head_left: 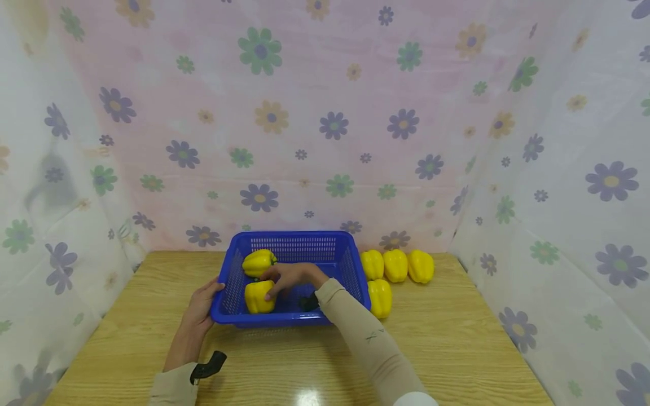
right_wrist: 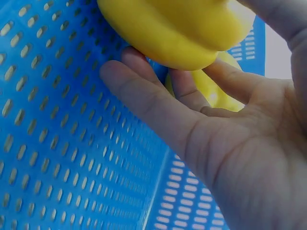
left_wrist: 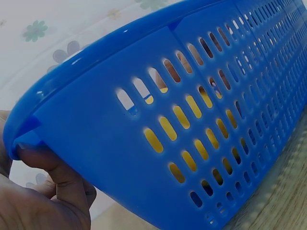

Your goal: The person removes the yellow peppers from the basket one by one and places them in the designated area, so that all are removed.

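Note:
My left hand (head_left: pixel 202 307) grips the left rim of a blue plastic basket (head_left: pixel 359 276), and in the left wrist view its fingers (left_wrist: pixel 45 160) curl under the rim at the corner. Inside the basket, my right hand (head_left: pixel 291 276) holds a yellow bell pepper (head_left: pixel 259 299) near the front left corner. The right wrist view shows that pepper (right_wrist: pixel 168 33) between the thumb and the fingers, close to the perforated wall. Just behind it lies another yellow bell pepper (head_left: pixel 258 263) on its side. Through the slots in the left wrist view, yellow (left_wrist: pixel 182 117) shows.
Several more yellow bell peppers (head_left: pixel 396 265) stand on the wooden table (head_left: pixel 437 338) right of the basket, one of them (head_left: pixel 380 299) nearer the front. A dark piece (head_left: pixel 308 303) shows beside my right wrist. Flowered curtains (head_left: pixel 304 141) enclose the table's back and sides.

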{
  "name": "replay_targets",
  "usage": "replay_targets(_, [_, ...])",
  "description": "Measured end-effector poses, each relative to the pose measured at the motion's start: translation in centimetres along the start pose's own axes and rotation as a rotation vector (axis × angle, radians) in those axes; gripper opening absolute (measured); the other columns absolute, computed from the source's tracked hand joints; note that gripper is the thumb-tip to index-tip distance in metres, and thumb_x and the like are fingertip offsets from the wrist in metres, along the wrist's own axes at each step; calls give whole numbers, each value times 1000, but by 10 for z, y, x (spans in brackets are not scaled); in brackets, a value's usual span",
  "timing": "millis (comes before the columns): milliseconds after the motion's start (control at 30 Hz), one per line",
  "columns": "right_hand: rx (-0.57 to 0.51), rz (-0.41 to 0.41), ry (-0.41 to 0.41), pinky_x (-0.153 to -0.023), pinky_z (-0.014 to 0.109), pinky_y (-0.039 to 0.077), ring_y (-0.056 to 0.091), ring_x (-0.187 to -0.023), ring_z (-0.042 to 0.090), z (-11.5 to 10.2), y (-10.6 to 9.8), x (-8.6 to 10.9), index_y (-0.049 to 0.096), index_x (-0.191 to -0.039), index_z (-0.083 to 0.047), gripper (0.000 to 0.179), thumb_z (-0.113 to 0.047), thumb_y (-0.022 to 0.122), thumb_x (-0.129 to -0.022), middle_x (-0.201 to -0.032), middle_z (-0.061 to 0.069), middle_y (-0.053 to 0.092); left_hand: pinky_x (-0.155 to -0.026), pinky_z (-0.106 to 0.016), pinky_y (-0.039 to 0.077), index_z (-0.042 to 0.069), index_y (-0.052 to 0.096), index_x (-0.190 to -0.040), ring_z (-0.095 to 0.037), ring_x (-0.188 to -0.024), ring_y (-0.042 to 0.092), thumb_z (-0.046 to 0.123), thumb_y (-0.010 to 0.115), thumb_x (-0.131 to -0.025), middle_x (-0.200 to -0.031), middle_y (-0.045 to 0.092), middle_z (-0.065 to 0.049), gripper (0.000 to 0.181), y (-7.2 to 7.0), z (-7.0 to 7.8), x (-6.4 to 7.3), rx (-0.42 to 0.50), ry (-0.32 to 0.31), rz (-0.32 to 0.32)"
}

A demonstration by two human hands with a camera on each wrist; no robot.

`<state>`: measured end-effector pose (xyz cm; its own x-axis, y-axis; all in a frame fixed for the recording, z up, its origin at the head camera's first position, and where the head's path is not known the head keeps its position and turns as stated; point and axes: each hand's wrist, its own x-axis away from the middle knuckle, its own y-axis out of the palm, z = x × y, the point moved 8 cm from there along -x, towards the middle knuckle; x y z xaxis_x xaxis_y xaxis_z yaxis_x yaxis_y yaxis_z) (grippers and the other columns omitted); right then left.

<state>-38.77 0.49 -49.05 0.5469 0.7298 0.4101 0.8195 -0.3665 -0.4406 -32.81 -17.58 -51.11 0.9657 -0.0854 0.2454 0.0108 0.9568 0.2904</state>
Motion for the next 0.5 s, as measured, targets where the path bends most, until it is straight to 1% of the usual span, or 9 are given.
replay_targets(100, [-3, 6, 11, -91, 38, 58, 58, -121, 21, 4, -4, 5, 44, -151, -5, 68, -18, 75, -92, -151, 15, 46, -94, -20, 50, -2, 13, -161, 0, -107, 58, 14, 41, -105, -144, 45, -6, 65, 0, 0, 0, 11, 7, 1])
replay_targets(133, [-5, 9, 13, -91, 38, 58, 58, -118, 20, 5, -5, 7, 45, -150, -5, 67, -19, 75, -92, -149, 15, 47, -94, -19, 50, -3, 13, -161, 0, -106, 58, 13, 41, -105, -138, 49, -3, 65, -1, 0, 0, 17, 12, 3])
replay_targets(200, [-4, 18, 22, -93, 40, 57, 59, -117, 19, 7, -8, 10, 48, -149, -6, 65, -20, 75, -91, -146, 13, 50, -93, -19, 51, -4, 14, -160, 0, -105, 59, 13, 41, -104, -130, 53, 1, 65, -1, 1, 1, 23, 18, 6])
replay_targets(233, [-2, 19, 24, -93, 40, 57, 59, -117, 19, 8, -9, 11, 48, -149, -6, 64, -20, 75, -92, -146, 12, 51, -93, -19, 51, -4, 14, -160, 0, -105, 59, 13, 42, -104, -129, 54, 2, 65, -1, 1, 1, 21, 19, 6])
replay_targets(333, [-17, 29, 30, -94, 42, 57, 59, -117, 21, 9, -12, 13, 50, -147, -7, 61, -20, 74, -92, -140, 11, 54, -93, -19, 51, -4, 14, -160, 0, -105, 58, 14, 42, -104, -131, 53, 0, 65, -2, 0, 1, 15, 18, 9])
replay_targets(433, [-42, 48, 35, -97, 45, 55, 57, -121, 25, 9, -14, 12, 49, -145, -7, 57, -19, 72, -94, -141, 11, 53, -94, -20, 51, -3, 14, -161, 0, -106, 58, 15, 42, -105, -142, 45, -6, 65, -1, 0, 0, 4, 7, 11])
replay_targets(500, [-59, 64, 38, -98, 49, 54, 55, -126, 29, 8, -15, 11, 48, -145, -7, 56, -19, 70, -95, -144, 13, 50, -94, -20, 51, -2, 14, -161, 0, -106, 58, 15, 42, -105, -143, 44, -6, 65, 0, 0, 0, 3, 6, 11])
